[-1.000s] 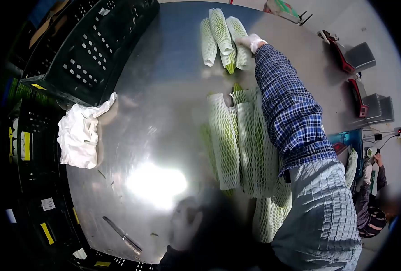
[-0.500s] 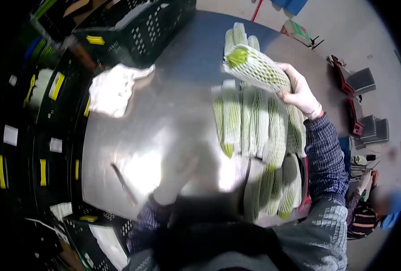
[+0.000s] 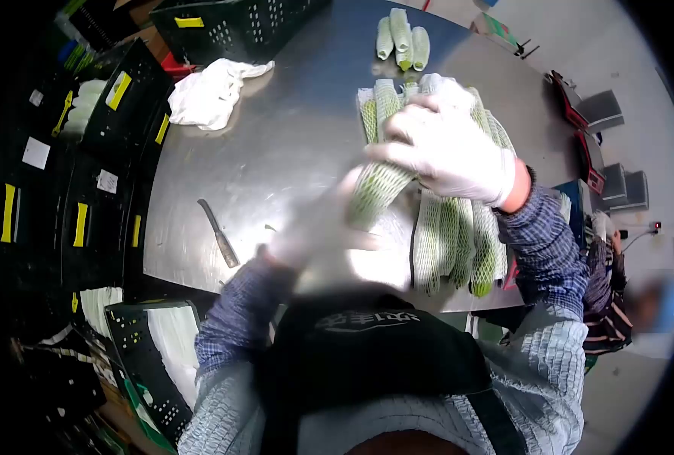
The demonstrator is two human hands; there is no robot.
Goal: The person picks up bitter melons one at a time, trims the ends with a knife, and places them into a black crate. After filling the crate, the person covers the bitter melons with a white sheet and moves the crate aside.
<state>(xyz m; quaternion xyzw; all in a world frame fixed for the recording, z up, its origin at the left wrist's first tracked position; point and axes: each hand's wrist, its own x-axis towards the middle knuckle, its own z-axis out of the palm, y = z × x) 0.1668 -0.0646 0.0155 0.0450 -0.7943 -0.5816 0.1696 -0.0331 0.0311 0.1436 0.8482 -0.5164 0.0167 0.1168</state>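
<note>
My right hand [image 3: 458, 148], in a white glove, is closed around a long green gourd [image 3: 382, 189] in a white foam net sleeve. The gourd is held tilted over the steel table [image 3: 268, 178], its lower end pointing toward my left hand [image 3: 314, 227]. That gloved left hand is smeared by motion, right at the gourd's lower end; I cannot tell whether its fingers grip it. Beneath and beyond my right hand lie rows of netted gourds [image 3: 444, 243], partly hidden by it. A smaller group of netted gourds [image 3: 402, 39] lies farther back.
A knife [image 3: 219, 233] lies at the left of the table, with a crumpled white cloth [image 3: 212, 95] behind it. Dark crates [image 3: 234, 34] stand at the back left and along the left side [image 3: 113, 91]. Another person [image 3: 610, 303] is at the far right.
My right hand has brought the netted gourd down and left from above the rows. My left hand has risen from the table's front toward it. The view has shifted as well.
</note>
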